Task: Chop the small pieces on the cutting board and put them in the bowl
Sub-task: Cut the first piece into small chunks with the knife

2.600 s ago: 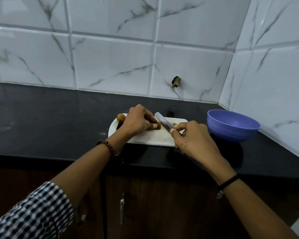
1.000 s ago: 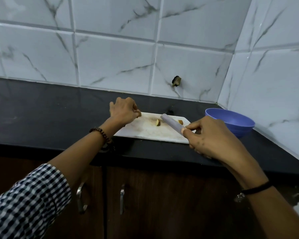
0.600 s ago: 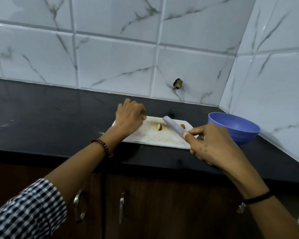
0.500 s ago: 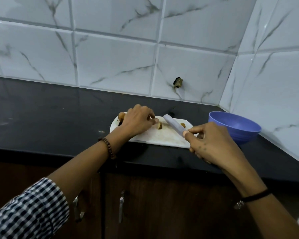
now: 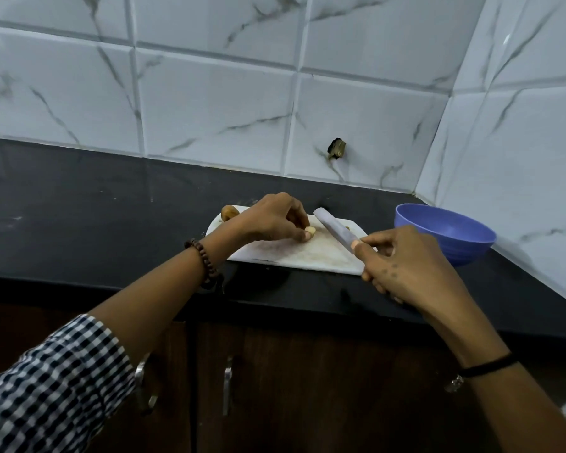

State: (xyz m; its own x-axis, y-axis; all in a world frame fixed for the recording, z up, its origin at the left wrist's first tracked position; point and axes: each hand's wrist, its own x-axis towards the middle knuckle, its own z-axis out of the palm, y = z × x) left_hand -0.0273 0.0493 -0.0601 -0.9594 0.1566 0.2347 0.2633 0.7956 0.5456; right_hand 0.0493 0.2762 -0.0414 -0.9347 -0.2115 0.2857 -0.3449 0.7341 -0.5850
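piece [image 5: 311,230] seemingly pinched by left hand [image 5: 272,220], knife [image 5: 335,229] beside

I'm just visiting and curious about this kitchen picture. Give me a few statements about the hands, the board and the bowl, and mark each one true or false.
1. The left hand pinches a small pale piece on the cutting board. True.
2. The right hand holds a spoon. False: it grips a knife.
3. The bowl stands left of the cutting board. False: it stands to the right.
4. The bowl stands on the dark counter. True.
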